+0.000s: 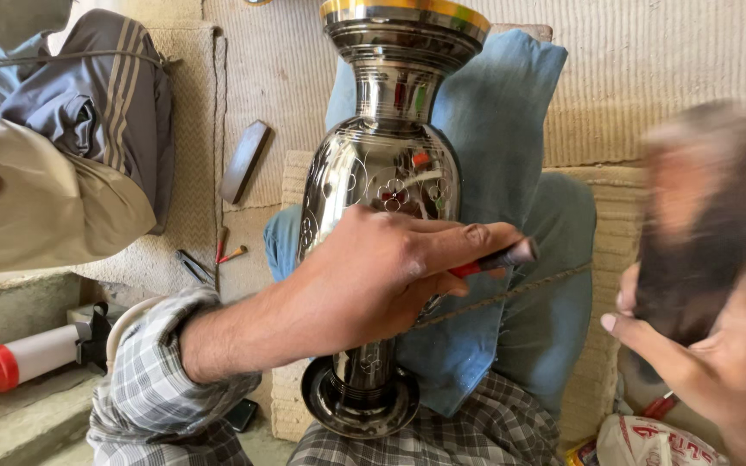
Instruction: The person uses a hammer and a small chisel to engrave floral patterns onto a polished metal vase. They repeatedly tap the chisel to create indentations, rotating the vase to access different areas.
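Note:
A tall shiny metal vase (382, 173) with engraved flower patterns lies tilted across my lap on a blue cloth (511, 155). My left hand (373, 276) rests against the vase's belly and grips a thin chisel with a red shaft (498, 259), its blunt end sticking out to the right. My right hand (718, 362) is raised at the right and holds a dark wooden mallet block (701, 216), blurred by motion, a little apart from the chisel's end.
A dark flat bar (245, 160) lies on the woven mat (649, 69) at the upper left of the vase. Small red-handled tools (228, 250) lie below it. A white bottle with a red cap (19, 358) sits at the left. Another person's clothed legs (53, 173) are at the upper left.

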A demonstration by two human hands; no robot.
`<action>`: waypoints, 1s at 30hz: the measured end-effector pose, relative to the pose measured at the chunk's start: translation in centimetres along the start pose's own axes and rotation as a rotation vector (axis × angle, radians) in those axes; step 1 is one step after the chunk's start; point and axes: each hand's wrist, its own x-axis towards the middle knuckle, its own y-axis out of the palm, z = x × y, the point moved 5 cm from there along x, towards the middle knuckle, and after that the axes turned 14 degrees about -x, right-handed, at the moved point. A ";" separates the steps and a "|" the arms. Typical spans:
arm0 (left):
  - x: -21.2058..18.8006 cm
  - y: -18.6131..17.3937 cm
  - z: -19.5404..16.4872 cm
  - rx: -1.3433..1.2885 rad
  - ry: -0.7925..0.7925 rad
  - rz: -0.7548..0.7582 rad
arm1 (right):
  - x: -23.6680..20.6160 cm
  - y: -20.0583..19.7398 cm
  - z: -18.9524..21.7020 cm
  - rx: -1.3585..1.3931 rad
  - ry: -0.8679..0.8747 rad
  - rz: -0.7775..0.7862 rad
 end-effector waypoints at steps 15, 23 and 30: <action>4.1 2.4 2.5 -0.254 0.132 0.646 | -6.8 7.7 -2.0 0.245 0.063 -0.457; 4.7 2.7 2.4 -0.351 0.202 0.868 | -9.1 9.1 -1.5 0.196 -0.027 -0.734; 4.2 2.9 1.9 -0.276 0.263 0.762 | -7.5 8.4 -1.9 0.228 -0.013 -0.645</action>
